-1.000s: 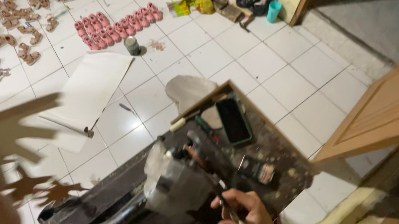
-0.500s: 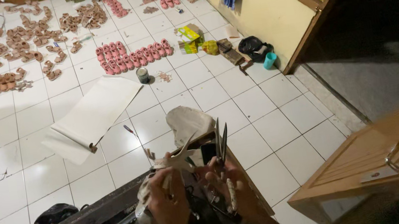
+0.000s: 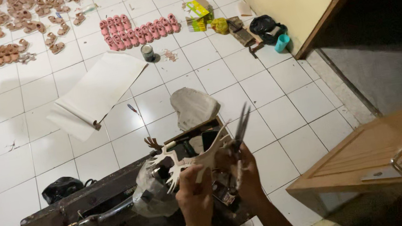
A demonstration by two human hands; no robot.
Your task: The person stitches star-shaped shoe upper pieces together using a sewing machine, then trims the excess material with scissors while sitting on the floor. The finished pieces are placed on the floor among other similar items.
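My left hand (image 3: 195, 196) grips a pale antler-shaped cutout (image 3: 181, 159) and holds it up over a dark sewing machine (image 3: 119, 205). My right hand (image 3: 244, 170) is closed on a pair of scissors (image 3: 239, 129), their blades parted and pointing up beside the cutout's right end. Both hands are close together above the machine's worn table (image 3: 90, 190). A dark phone (image 3: 208, 139) lies on the table behind the cutout, partly hidden.
White tiled floor (image 3: 238, 75) carries a rolled white sheet (image 3: 97, 94), a grey folded piece (image 3: 192, 106), a small tin (image 3: 148, 53), rows of pink and brown shoe parts (image 3: 138, 28), boxes and a black bag (image 3: 265, 26). A wooden cabinet door (image 3: 393, 153) stands at right.
The view has swung and steadied. My left hand brought the antler-shaped cutout from the far left to the machine, and my right hand lifted the scissors up to it.
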